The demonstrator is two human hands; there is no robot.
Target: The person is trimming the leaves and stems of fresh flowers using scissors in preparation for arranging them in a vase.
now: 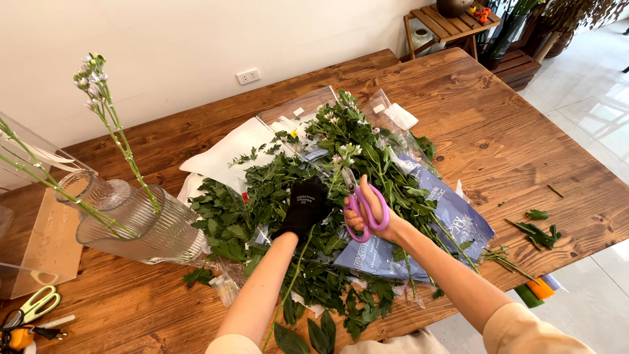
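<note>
Trimming stems over a heap of greenery

On the table, right of the glass vase, the gloved left hand clasps a green stem; the right hand closes its grip on purple scissors over the greenery.

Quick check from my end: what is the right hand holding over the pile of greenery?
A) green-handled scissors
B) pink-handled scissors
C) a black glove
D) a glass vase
B: the right hand has its fingers through the loops of pink-handled scissors above the cut stems, while the left hand, in a black glove, grips the stems beside it.
</note>
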